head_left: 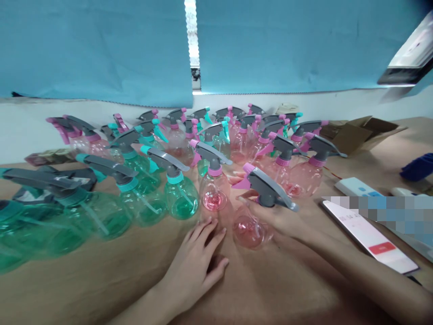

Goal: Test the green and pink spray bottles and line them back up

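My right hand (267,215) is wrapped round the neck of a pink spray bottle (251,231) with a grey and pink trigger head, which stands on the brown table (270,289). Part of that neck is hidden behind my fingers. My left hand (199,253) lies on the table with its fingers stretched out and holds nothing. Its fingertips reach the base of another pink spray bottle (215,192) or stop just short of it; I cannot tell which. Left of that one stands a green spray bottle (181,198) with a turquoise collar.
Several green spray bottles (142,205) line the left side, and several pink ones (306,176) stand behind my right hand. A phone (368,234) lies at the right, near a white device (358,186). Behind them is an open cardboard box (358,135). Blue cloth (101,49) covers the wall.
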Demonstrator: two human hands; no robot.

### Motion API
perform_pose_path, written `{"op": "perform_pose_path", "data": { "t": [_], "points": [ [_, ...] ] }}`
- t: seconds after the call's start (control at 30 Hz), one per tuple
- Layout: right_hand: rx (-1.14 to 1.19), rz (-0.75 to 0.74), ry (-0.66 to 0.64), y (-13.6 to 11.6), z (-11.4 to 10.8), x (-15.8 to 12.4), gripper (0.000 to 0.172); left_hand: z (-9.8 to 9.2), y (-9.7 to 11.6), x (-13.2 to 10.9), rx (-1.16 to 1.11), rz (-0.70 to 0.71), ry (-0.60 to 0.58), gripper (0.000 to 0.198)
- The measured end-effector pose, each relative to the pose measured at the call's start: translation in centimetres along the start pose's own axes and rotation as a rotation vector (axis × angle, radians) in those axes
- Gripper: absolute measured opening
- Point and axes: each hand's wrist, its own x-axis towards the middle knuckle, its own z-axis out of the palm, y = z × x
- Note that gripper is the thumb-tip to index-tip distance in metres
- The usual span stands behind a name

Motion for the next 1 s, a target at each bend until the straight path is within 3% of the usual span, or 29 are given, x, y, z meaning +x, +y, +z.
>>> {"op": "perform_pose_path", "data": {
  "t": [0.13,0.37,0.73,1.0],
  "points": [
    [-0.007,-0.015,0.001,0.4,0.2,-0.1,0.012,0.1,0.0,-0.1,0.000,-0.003,0.012,0.047],
    [0.031,-0.038,-0.015,-0.5,0.0,0.0,0.003,0.2,0.0,-0.1,-0.001,-0.003,0.010,0.047],
    [-0.037,-0.007,-0.031,1.1,0.1,-0.2,0.013,-0.1,0.1,-0.1,-0.012,-0.008,0.026,0.045],
    [-0.179,0.029,-0.037,-1.8,-0.9,0.4,0.006,0.0,0.0,-0.1,-0.021,-0.001,0.032,0.046]
  ]
}}
